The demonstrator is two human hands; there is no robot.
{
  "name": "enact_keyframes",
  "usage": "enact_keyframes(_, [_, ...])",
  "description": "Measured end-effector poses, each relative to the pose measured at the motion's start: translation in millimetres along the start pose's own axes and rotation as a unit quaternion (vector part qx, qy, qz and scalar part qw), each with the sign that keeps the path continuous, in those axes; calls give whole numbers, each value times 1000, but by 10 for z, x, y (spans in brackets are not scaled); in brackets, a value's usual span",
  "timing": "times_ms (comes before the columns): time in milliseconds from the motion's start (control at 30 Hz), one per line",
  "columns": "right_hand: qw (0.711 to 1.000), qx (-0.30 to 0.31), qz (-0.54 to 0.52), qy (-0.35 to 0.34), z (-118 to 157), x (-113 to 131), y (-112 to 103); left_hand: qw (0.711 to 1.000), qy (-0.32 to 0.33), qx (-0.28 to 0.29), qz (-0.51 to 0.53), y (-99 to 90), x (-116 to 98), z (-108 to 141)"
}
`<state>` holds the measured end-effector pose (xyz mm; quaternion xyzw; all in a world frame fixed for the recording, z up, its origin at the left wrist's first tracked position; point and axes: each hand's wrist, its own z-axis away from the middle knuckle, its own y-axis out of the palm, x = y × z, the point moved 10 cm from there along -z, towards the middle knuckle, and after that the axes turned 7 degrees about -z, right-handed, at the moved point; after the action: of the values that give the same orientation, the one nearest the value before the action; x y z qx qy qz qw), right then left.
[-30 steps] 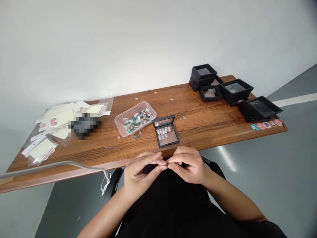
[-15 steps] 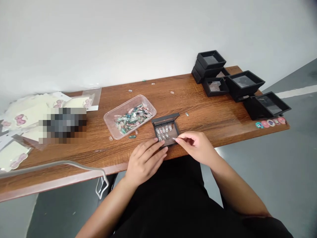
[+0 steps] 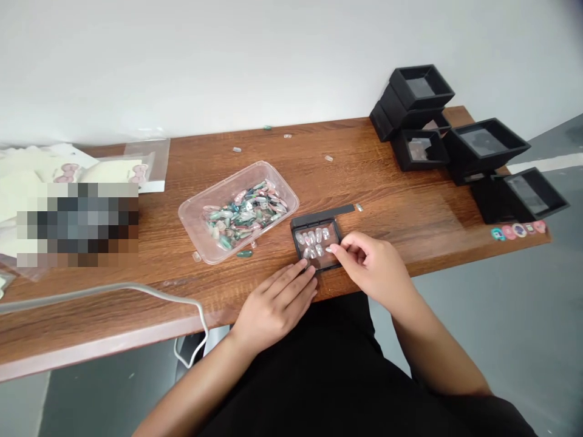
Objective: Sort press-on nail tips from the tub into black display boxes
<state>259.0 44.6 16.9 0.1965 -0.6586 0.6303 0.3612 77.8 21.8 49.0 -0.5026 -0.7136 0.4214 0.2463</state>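
A second earlier, we saw both hands meet just in front of the worktop (image 3: 200, 158); now they had come to the small black case (image 3: 327, 260). The left hand (image 3: 268, 312) lay with its fingers out long on the near left edge of the case, its grip spread and picking up nothing. The right hand (image 3: 380, 273) had its grip pinching one pale nail (image 3: 328, 249) between thumb and finger, low over the bare right part of the case. To us this meant that the nail was almost at its spot in the set. Then we counted. We saw one case, its lid (image 3: 323, 215) open, with at least seven shiny nails (image 3: 319, 234) in it; some were too close to tell apart. We saw one clear tub (image 3: 194, 212) to the left, with too many mixed nails (image 3: 248, 209) to count. We found eight loose bits (image 3: 245, 253) on the worktop, five round stickers (image 3: 519, 229) by the right edge, and four open tops among the black boxes (image 3: 401, 91), but we could not tell how many sat underneath. The cards (image 3: 107, 176) were too piled up to count.
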Motion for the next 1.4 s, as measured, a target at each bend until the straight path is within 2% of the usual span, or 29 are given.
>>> enact_keyframes(167, [999,-15,28,-12,31,11,-33,1000,1,13,8,28,1,9])
enact_keyframes(333, [995,-4,41,-90,62,109,-35,1000,-2,18,10,35,4,35])
enact_keyframes(533, [993,-36,51,-98,70,117,-19,1000,-9,25,-7,57,-5,-11])
enact_keyframes(767, [988,-90,69,-106,102,159,-2,991,-65,90,-75,205,77,-77])
enact_keyframes(1167, [975,-144,65,-158,137,233,-45,986,-111,40,-118,89,108,-32])
enact_keyframes(1300, [966,-162,56,-193,172,278,-37,984,-100,26,-143,63,92,-41])
enact_keyframes(1400, [960,-177,56,-211,211,302,-36,986,-78,44,-141,105,60,-55])
